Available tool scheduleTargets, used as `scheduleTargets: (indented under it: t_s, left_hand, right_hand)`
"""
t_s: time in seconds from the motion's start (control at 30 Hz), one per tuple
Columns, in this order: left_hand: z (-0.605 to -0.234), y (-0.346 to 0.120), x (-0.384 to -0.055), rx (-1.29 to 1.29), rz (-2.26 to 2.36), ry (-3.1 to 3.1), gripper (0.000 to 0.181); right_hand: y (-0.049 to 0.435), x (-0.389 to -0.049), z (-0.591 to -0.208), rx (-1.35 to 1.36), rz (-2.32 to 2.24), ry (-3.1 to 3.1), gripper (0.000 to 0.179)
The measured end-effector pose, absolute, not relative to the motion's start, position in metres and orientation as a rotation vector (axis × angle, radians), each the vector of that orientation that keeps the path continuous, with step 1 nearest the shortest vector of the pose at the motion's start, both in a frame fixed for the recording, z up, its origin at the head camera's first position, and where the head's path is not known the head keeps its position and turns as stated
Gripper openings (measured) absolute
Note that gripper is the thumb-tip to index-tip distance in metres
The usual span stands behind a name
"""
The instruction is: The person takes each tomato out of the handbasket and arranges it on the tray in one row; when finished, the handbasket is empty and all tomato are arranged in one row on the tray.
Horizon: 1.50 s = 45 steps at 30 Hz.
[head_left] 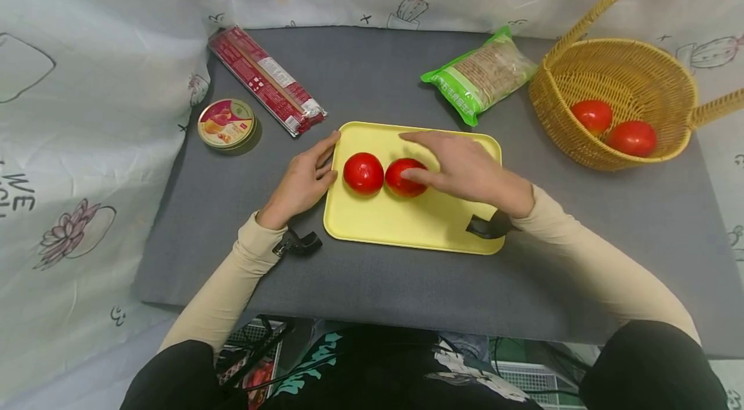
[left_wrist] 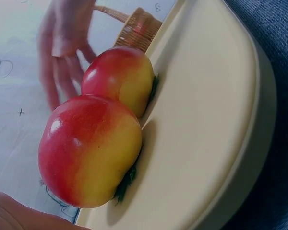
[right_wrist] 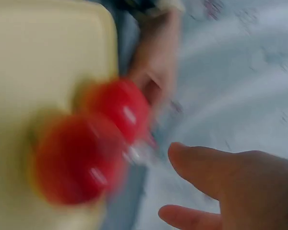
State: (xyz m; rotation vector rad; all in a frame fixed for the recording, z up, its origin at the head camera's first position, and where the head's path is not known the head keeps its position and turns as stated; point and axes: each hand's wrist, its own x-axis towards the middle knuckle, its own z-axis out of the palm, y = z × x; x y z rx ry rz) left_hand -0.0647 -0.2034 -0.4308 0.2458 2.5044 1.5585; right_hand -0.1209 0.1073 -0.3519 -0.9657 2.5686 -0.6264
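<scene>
Two red tomatoes sit side by side on a yellow tray (head_left: 383, 223). In the left wrist view the near tomato (left_wrist: 86, 148) shows yellow low on its side and green leaves underneath. My left hand (head_left: 299, 184) rests along the tray's left rim, beside the left tomato (head_left: 363, 174). Fingers spread, my right hand (head_left: 462, 164) is over the right tomato (head_left: 405, 177), and its thumb overlaps that tomato in the head view. In the right wrist view, a gap shows between the right hand's thumb and fingers and the blurred tomatoes (right_wrist: 79, 160).
A wicker basket (head_left: 616, 64) with a tall handle holds two more tomatoes (head_left: 632, 139) at the right. Behind the tray lies a green-edged packet (head_left: 479, 74). A long red packet (head_left: 267, 81) and a round tin (head_left: 227, 124) are at the left of the grey table (head_left: 372, 294).
</scene>
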Motion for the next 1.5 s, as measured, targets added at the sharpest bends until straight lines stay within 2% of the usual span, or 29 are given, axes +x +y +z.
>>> scheduleTargets:
  t_s: [0.13, 0.33, 0.5, 0.6, 0.7, 0.97, 1.07, 1.27, 1.37, 1.5]
  left_hand:
    - [-0.43, -0.205, -0.064, 0.245, 1.542, 2.515, 0.072]
    - [-0.428, -0.21, -0.063, 0.229, 1.51, 2.543, 0.073]
    - [-0.429, -0.215, -0.061, 0.22, 1.508, 2.538, 0.073]
    - [-0.429, -0.216, -0.059, 0.209, 1.51, 2.54, 0.073]
    - [-0.428, -0.216, -0.058, 0.202, 1.509, 2.541, 0.073]
    - [-0.428, -0.211, -0.06, 0.2, 1.505, 2.552, 0.073]
    - [-0.428, -0.209, -0.061, 0.207, 1.506, 2.549, 0.073]
    - [-0.427, -0.207, -0.063, 0.218, 1.531, 2.524, 0.072]
    - [-0.427, -0.206, -0.063, 0.219, 1.546, 2.501, 0.072]
    - [-0.426, -0.203, -0.064, 0.229, 1.543, 2.495, 0.073]
  right_hand:
    - [0.148, -0.141, -0.321, -0.837, -0.733, 2.655, 0.063]
    - [0.226, -0.177, -0.292, -0.443, -0.842, 2.741, 0.064]
    - [0.293, -0.214, -0.304, -0.194, -0.743, 2.674, 0.077]
    - [0.317, -0.232, -0.323, -0.147, -0.672, 2.575, 0.085]
    - [0.33, -0.24, -0.338, -0.168, -0.591, 2.524, 0.087]
    - [0.337, -0.242, -0.347, -0.299, -0.394, 2.623, 0.063]
    - [0.335, -0.238, -0.339, -0.269, -0.387, 2.653, 0.065]
    - [0.317, -0.22, -0.301, -0.16, -0.481, 2.781, 0.077]
    - [0.298, -0.202, -0.277, -0.184, -0.517, 2.847, 0.075]
    - [0.262, -0.169, -0.259, -0.364, -0.539, 2.927, 0.068]
